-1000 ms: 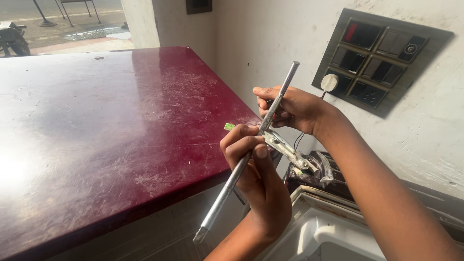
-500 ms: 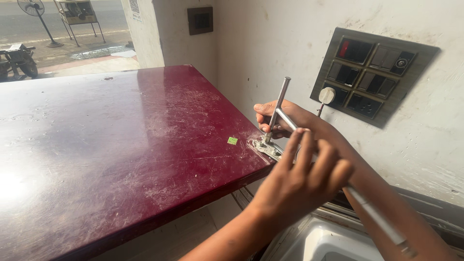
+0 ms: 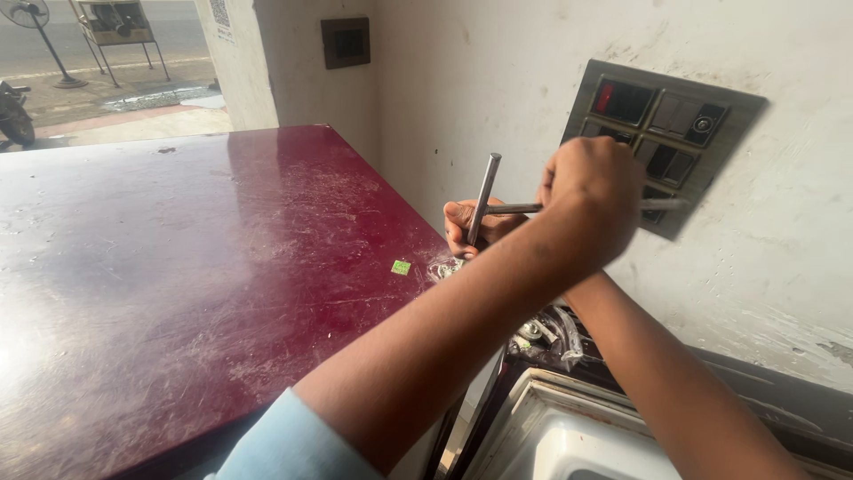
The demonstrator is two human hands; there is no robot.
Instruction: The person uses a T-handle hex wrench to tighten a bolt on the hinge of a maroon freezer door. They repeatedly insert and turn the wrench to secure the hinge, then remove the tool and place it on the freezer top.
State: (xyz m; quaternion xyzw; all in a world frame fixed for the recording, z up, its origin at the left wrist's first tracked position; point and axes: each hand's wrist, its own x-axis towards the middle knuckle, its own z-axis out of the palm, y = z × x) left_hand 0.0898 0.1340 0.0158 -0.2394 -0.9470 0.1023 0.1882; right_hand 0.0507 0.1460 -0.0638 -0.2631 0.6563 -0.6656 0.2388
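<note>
My left hand [image 3: 593, 188] is closed in a fist around a thin horizontal metal rod [image 3: 517, 209], in front of the wall switch panel [image 3: 675, 111]; its forearm crosses over my right arm. A second metal rod [image 3: 485, 196] stands nearly upright and meets the horizontal one. My right hand [image 3: 464, 224] grips the lower part of this upright rod, beside a small shiny metal piece [image 3: 442, 267] at the right edge of the maroon tabletop [image 3: 204, 267]. Much of my right hand is hidden behind my left forearm.
A small green sticker [image 3: 402, 267] lies on the tabletop near the metal piece. A white appliance [image 3: 569, 449] with wires and dark parts [image 3: 555, 333] sits below the table edge. A dark box [image 3: 346, 42] hangs on the wall; a street shows at far left.
My left hand has gone from the long rod low in front to the right, crossing over my right arm, and now grips the horizontal rod by the switch panel. The view has shifted.
</note>
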